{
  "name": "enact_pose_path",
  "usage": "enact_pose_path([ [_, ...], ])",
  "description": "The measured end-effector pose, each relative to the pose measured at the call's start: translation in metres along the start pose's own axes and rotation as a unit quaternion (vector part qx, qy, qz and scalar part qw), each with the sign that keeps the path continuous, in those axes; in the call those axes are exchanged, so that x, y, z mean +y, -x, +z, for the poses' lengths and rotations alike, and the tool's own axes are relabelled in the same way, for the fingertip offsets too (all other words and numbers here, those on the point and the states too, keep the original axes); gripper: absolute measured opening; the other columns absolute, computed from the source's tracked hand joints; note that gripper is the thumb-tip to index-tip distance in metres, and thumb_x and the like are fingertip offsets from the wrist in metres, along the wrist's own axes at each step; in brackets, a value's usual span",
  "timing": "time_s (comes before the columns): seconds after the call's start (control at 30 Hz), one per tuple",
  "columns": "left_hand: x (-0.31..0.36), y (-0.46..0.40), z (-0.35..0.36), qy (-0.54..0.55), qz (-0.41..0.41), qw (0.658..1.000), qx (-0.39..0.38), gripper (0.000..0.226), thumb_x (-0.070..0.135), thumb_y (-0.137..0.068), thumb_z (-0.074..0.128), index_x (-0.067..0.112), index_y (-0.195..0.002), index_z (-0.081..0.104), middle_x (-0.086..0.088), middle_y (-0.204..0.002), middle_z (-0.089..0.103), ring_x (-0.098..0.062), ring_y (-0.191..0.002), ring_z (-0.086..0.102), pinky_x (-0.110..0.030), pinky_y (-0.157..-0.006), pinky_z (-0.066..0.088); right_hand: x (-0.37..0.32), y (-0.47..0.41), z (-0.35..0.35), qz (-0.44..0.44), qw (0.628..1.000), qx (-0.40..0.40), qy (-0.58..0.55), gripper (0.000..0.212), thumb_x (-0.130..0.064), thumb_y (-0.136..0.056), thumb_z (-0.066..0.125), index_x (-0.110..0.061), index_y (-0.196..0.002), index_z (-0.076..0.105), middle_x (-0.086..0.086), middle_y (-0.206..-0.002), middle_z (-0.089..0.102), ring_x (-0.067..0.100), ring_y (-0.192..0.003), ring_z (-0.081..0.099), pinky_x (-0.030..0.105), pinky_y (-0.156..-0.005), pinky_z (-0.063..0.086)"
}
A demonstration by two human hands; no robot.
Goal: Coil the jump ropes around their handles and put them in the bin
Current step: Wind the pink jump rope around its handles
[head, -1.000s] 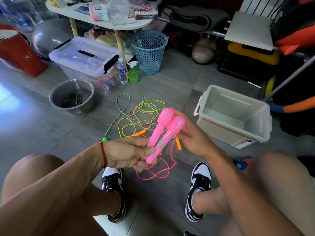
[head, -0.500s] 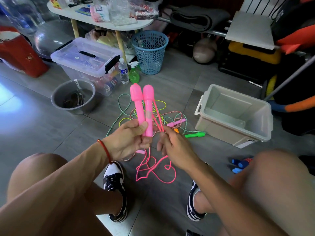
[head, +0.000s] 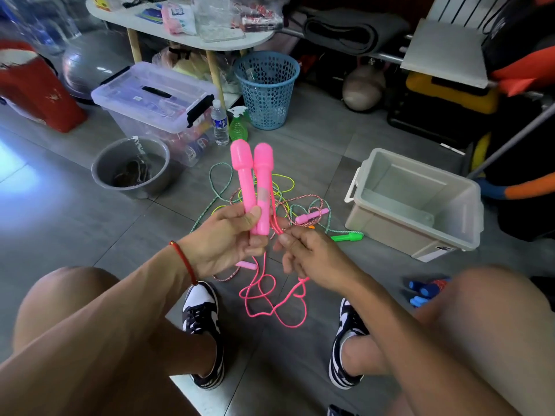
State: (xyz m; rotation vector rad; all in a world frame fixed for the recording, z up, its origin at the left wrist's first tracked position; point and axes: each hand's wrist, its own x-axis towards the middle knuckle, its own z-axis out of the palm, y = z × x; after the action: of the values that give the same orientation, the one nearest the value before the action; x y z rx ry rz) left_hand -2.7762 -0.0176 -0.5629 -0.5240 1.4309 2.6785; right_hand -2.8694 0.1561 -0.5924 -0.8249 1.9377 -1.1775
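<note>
**Q:** Why are the two pink handles (head: 254, 187) held upright, side by side?

**A:** The left hand (head: 229, 240) grips their lower ends together, fingers curled around both, likely so they form one core for winding.

**Q:** And the other hand?

**A:** The right hand (head: 312, 255) pinches the pink rope (head: 271, 298) just beside the handle bases, apparently ready to lead the first turn. Most of the rope lies loose on the floor between the shoes.

**Q:** The remaining ropes?

**A:** A tangle of other jump ropes (head: 270, 202) sits on the tiles beyond the hands, uncoiled. The bin (head: 417, 202) stands open to the right, nothing visible inside, near enough for a drop once coiling finishes.
</note>
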Motion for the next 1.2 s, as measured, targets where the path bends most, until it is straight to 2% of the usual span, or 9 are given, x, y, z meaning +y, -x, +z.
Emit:
enact_pose_path([
  [0.17,0.007,0.000,-0.015,-0.081,0.015,0.997,-0.010,0.018,0.011,-0.105,0.041,0.004,-0.119,0.049,-0.015,-0.095,0.058,-0.013,-0.055,0.039,-0.024,-0.051,0.036,0.001,0.005,-0.014,-0.013,0.988,0.052,0.144,0.030,-0.039,-0.101,0.055,-0.024,-0.076,0.063,-0.015,-0.053,0.057,0.003,-0.050,0.049,0.028,-0.056,0.039],
  [0.33,0.005,0.000,-0.019,-0.168,0.037,0.985,-0.015,0.022,0.005,-0.108,0.037,0.019,-0.125,0.040,-0.013,-0.088,0.049,-0.015,-0.055,0.033,-0.031,-0.057,0.023,-0.007,0.008,-0.045,-0.017,0.932,0.090,0.351,0.034,-0.054,-0.094,0.060,-0.022,-0.082,0.064,-0.008,-0.066,0.057,0.016,-0.067,0.054,0.034,-0.065,0.047],
  [0.43,0.008,0.001,-0.025,-0.183,0.041,0.982,-0.015,0.041,0.004,-0.108,0.037,0.032,-0.137,0.030,-0.014,-0.086,0.050,-0.014,-0.056,0.030,-0.037,-0.060,0.017,-0.011,0.011,-0.065,-0.006,0.921,0.093,0.377,0.034,-0.057,-0.093,0.059,-0.026,-0.080,0.060,-0.018,-0.064,0.056,0.010,-0.065,0.049,0.032,-0.059,0.040],
  [0.5,0.008,0.003,-0.029,-0.203,0.032,0.979,-0.003,0.040,0.005,-0.107,0.040,0.028,-0.137,0.027,-0.012,-0.085,0.053,-0.014,-0.057,0.029,-0.032,-0.057,0.022,-0.013,0.012,-0.077,-0.015,0.921,0.097,0.378,0.029,-0.056,-0.093,0.060,-0.029,-0.081,0.061,-0.027,-0.067,0.059,0.005,-0.065,0.050,0.031,-0.057,0.038],
  [0.73,0.004,0.001,-0.048,-0.367,-0.019,0.930,-0.003,0.014,0.013,-0.107,0.045,0.001,-0.110,0.050,0.005,-0.076,0.056,-0.016,-0.059,0.037,-0.029,-0.056,0.037,-0.028,0.027,-0.113,-0.094,0.902,0.076,0.414,0.025,-0.062,-0.087,0.054,-0.039,-0.078,0.057,-0.014,-0.070,0.059,0.013,-0.070,0.054,0.034,-0.064,0.044],
  [0.93,-0.011,0.003,-0.016,-0.513,-0.138,0.843,-0.088,0.020,0.022,-0.101,0.048,0.003,-0.105,0.053,-0.022,-0.080,0.055,-0.021,-0.060,0.048,-0.029,-0.056,0.041,-0.065,0.025,-0.105,-0.312,0.776,0.047,0.546,0.033,-0.055,-0.092,0.049,-0.028,-0.080,0.063,-0.011,-0.071,0.060,0.018,-0.068,0.059,0.029,-0.060,0.036],
  [1.07,-0.016,0.007,0.013,-0.640,-0.225,0.705,-0.206,0.013,0.025,-0.088,0.049,0.015,-0.091,0.057,-0.020,-0.080,0.056,-0.024,-0.067,0.051,-0.028,-0.058,0.041,-0.093,0.007,-0.088,-0.396,0.694,-0.040,0.600,0.031,-0.055,-0.086,0.067,-0.026,-0.080,0.058,-0.010,-0.069,0.062,0.020,-0.070,0.060,0.034,-0.065,0.041],
  [1.13,-0.020,0.012,0.035,-0.721,-0.203,0.612,-0.255,0.009,0.024,-0.095,0.050,0.020,-0.092,0.057,-0.007,-0.084,0.053,-0.022,-0.075,0.049,-0.030,-0.061,0.038,-0.103,-0.002,-0.083,-0.362,0.713,-0.076,0.596,0.036,-0.061,-0.084,0.067,-0.027,-0.081,0.056,-0.010,-0.068,0.061,0.018,-0.071,0.061,0.032,-0.069,0.038],
  [1.2,-0.018,0.027,0.057,-0.806,-0.132,0.523,-0.244,0.018,0.024,-0.104,0.047,0.018,-0.112,0.062,0.001,-0.094,0.048,-0.016,-0.085,0.043,-0.029,-0.067,0.031,-0.105,-0.013,-0.089,-0.283,0.790,-0.105,0.534,0.037,-0.062,-0.081,0.071,-0.029,-0.080,0.055,-0.012,-0.063,0.057,0.011,-0.066,0.057,0.028,-0.065,0.039],
])
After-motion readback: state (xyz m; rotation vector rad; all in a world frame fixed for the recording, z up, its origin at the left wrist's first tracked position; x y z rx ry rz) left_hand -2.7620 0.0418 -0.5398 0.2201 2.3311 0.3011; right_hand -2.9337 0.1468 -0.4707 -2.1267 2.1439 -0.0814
